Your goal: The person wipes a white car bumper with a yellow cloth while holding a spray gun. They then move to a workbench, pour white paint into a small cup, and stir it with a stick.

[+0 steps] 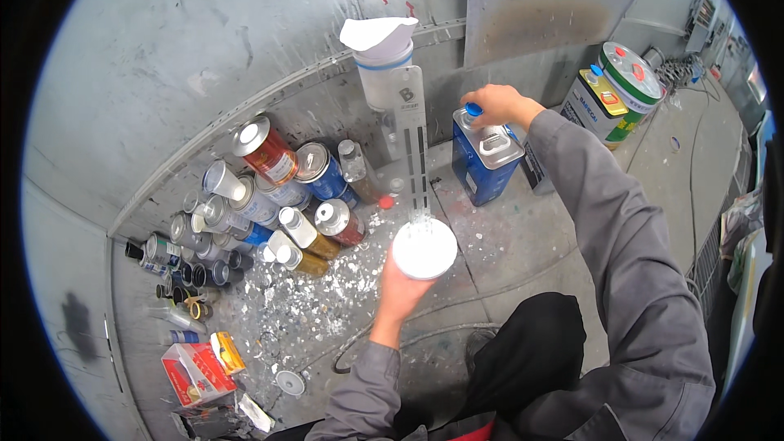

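Observation:
My left hand (398, 292) is wrapped around a cup of white paint (425, 250), held low in front of me. A long, flat mixing stick (413, 131) with slots stands up out of the cup, its lower end at the white paint. My right hand (500, 104) has its fingers closed on the blue cap (473, 109) of a rectangular blue metal can (482, 165). The can stands on the floor with its carrying handle on top. Behind the mixing stick, a clear plastic cup (380, 82) holds a white paper strainer (380, 37).
Several paint tins (265, 151) and bottles (304, 233) crowd the floor along the curved wall at left. A red box (198, 373) lies nearer. At right stand a yellow-topped can (594, 104) and a large drum (630, 73). A hose (457, 310) crosses the floor by my knee.

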`<action>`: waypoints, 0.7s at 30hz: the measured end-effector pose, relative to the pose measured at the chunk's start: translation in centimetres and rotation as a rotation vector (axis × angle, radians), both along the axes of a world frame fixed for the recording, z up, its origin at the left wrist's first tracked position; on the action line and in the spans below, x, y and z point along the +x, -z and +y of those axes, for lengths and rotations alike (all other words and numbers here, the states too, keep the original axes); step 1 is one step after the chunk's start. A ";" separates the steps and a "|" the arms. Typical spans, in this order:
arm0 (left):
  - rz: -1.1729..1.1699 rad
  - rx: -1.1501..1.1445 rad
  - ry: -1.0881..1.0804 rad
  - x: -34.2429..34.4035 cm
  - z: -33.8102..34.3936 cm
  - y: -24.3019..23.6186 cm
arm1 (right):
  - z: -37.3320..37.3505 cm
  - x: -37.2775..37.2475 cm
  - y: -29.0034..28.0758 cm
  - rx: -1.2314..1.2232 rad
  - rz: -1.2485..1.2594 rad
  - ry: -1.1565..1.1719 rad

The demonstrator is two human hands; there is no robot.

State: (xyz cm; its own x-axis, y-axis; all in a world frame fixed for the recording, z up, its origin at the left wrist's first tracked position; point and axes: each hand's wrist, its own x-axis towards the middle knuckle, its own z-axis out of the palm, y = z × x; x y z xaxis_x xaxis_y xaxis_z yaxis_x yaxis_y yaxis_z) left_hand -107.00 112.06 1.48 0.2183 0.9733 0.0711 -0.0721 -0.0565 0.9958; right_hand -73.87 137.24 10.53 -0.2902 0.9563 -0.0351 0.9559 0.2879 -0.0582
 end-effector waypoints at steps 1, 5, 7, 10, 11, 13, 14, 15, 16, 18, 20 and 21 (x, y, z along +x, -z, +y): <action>-0.020 -0.006 -0.001 0.0 0.0 0.1 | -0.3 -0.9 -0.3 0.008 -0.027 0.059; -0.039 0.020 -0.006 0.0 -0.1 0.0 | 0.6 -2.7 -0.4 -0.078 -0.151 0.281; -0.039 0.011 -0.010 0.0 -0.4 -0.7 | 0.9 -2.0 -0.1 -0.075 -0.086 0.266; -0.044 0.012 -0.013 0.0 -0.7 -0.7 | 1.1 -0.1 -0.4 -0.069 0.040 0.092; -0.047 0.016 -0.013 0.0 -0.8 -0.7 | 1.1 0.5 -0.7 -0.036 0.042 0.066; -0.061 0.017 -0.012 0.0 -0.8 -0.5 | 0.7 1.8 -1.4 0.030 0.046 0.015; -0.065 0.015 -0.014 -0.2 -0.8 -0.4 | -0.3 1.8 -1.6 0.057 0.139 0.057; -0.050 0.022 -0.018 -0.5 -0.9 -0.2 | -1.4 1.5 -1.4 0.026 0.077 0.126; -0.037 0.032 -0.020 -0.7 -0.9 -0.2 | -3.2 0.8 -1.9 -0.003 0.013 0.197; -0.055 0.034 -0.008 -0.7 -0.8 -0.1 | -6.2 0.5 -1.0 -0.048 -0.125 0.263; -0.111 0.018 0.026 -0.2 -0.5 -0.2 | -8.9 1.0 0.9 -0.036 -0.173 0.261; -0.115 0.016 0.025 0.0 -0.5 -0.2 | -9.6 0.7 1.7 -0.056 -0.184 0.291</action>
State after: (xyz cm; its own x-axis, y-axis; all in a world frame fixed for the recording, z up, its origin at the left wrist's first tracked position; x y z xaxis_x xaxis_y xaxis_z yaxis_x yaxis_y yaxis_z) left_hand -107.03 111.56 1.64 0.2320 0.9662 0.1122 -0.1873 -0.0688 0.9799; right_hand -73.17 127.69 8.87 0.0107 0.9932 -0.1161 0.9934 0.0026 0.1144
